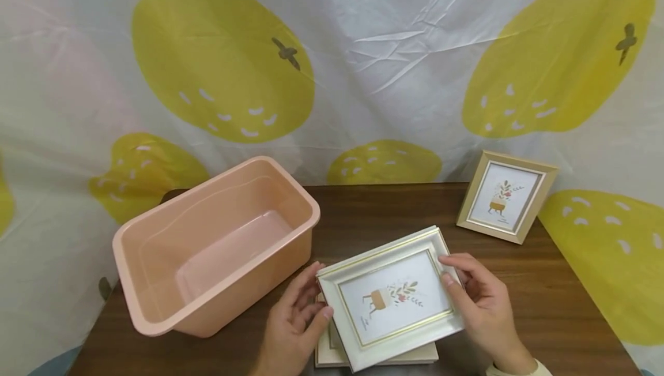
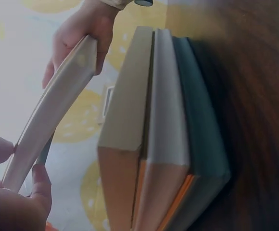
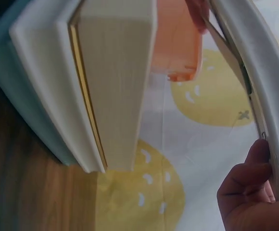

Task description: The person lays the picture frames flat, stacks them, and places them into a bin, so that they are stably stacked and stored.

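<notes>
Both my hands hold a white picture frame [image 1: 394, 298] with gold inner trim and a plant print, lifted slightly above a stack of frames [image 1: 332, 354] on the table. My left hand [image 1: 317, 294] pinches its left edge, thumb on top. My right hand [image 1: 450, 272] grips the right edge. The left wrist view shows the held frame [image 2: 53, 110] edge-on, apart from the stack [image 2: 163, 134], with my left hand [image 2: 14, 178] below it. In the right wrist view, the frame's edge [image 3: 259, 82] runs past my right hand [image 3: 247, 192], beside the stack [image 3: 82, 86].
An empty pink plastic tub [image 1: 129, 260] stands on the left of the dark wooden table [image 1: 544, 295]. A gold-edged picture frame [image 1: 505, 196] stands upright at the back right. A sheet printed with yellow fruit hangs behind.
</notes>
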{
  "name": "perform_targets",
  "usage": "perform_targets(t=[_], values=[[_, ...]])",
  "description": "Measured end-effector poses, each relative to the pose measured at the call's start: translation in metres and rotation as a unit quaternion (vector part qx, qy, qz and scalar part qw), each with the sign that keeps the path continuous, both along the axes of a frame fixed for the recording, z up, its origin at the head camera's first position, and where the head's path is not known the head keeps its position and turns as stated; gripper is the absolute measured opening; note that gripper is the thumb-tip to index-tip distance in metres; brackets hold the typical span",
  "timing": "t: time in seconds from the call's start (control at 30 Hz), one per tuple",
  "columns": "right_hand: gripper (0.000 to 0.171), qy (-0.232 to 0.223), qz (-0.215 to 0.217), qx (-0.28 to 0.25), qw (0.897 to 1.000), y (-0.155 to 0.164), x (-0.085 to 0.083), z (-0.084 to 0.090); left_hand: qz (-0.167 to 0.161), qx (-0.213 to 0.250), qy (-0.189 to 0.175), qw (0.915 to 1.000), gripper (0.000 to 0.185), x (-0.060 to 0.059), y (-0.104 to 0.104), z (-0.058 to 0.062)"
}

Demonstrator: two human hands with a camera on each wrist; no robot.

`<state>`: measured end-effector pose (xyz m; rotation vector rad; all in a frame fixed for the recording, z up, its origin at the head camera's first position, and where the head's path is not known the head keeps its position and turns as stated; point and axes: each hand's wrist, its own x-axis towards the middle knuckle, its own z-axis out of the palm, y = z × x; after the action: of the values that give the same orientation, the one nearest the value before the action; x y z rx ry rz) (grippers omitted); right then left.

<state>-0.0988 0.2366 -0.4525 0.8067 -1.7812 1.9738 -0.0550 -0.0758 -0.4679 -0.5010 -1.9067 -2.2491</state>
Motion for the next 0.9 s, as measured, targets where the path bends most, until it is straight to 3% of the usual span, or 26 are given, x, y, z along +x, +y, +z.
perform_targets(t=[0.1, 0.3, 0.47, 0.63, 0.77, 0.9], values=[[0.037, -0.045, -0.033, 0.017, 0.998, -0.002, 0.005, -0.001, 0.011, 0.012, -0.002, 0.9999, 0.066, 0.002, 0.004, -0.004], [0.028, -0.152, -0.091, 0.052, 0.983, -0.006, 0.014, 0.000, 0.029, 0.011, 0.017, 0.9994, 0.064, 0.002, 0.008, -0.011], [0.031, -0.149, -0.084, 0.006, 0.985, -0.011, 0.017, -0.005, 0.040, 0.016, 0.000, 0.9991, 0.060, 0.005, 0.012, -0.012], [0.030, -0.166, -0.078, 0.000, 0.983, -0.012, 0.020, -0.005, 0.045, 0.020, -0.027, 0.9984, 0.059, 0.006, 0.014, -0.011], [0.027, -0.185, -0.055, 0.041, 0.980, -0.008, 0.021, -0.003, 0.050, 0.019, -0.041, 0.9977, 0.056, 0.005, 0.010, -0.011], [0.031, -0.177, -0.075, 0.134, 0.972, -0.002, 0.022, -0.003, 0.038, 0.012, -0.043, 0.9983, 0.053, 0.003, 0.004, -0.012]])
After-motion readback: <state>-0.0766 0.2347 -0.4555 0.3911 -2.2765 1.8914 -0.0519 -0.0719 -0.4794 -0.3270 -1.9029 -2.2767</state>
